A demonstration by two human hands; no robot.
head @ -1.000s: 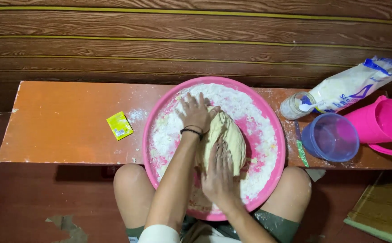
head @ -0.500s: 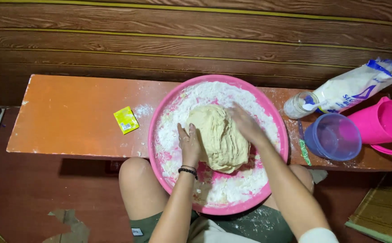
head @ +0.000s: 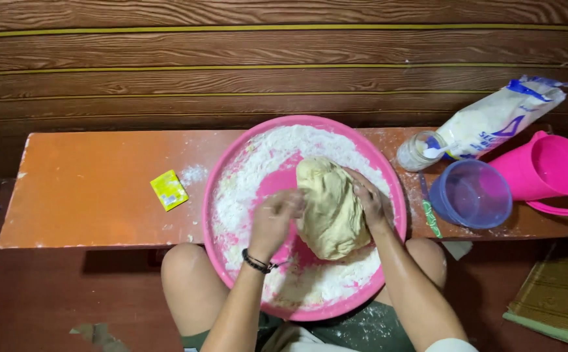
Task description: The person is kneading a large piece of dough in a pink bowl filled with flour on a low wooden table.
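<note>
The orange bench (head: 88, 189) runs under both hands and carries everything. On it, around the hands, sits the wide pink basin (head: 232, 169), its floor dusted with loose flour (head: 258, 163). In the middle of the basin, between the two hands, lies the lump of dough (head: 328, 208), pale, thick and rounded. It looks soft and heavy for its bulk, likely tacky where the flour has not coated it, so it should give under pressure and sag if lifted by one end; cupping it from both flanks seems the surest hold. The left hand (head: 276, 218) presses its left side, fingers curled, and the right hand (head: 370, 203) lies flat on its right side, so together they clasp it. Beyond the right hand stand a pink jug (head: 548, 173), a flour bag (head: 492, 120), a blue tub (head: 469, 194) and a small jar (head: 417, 151). Left of the left hand lies a yellow packet (head: 169, 190).
</note>
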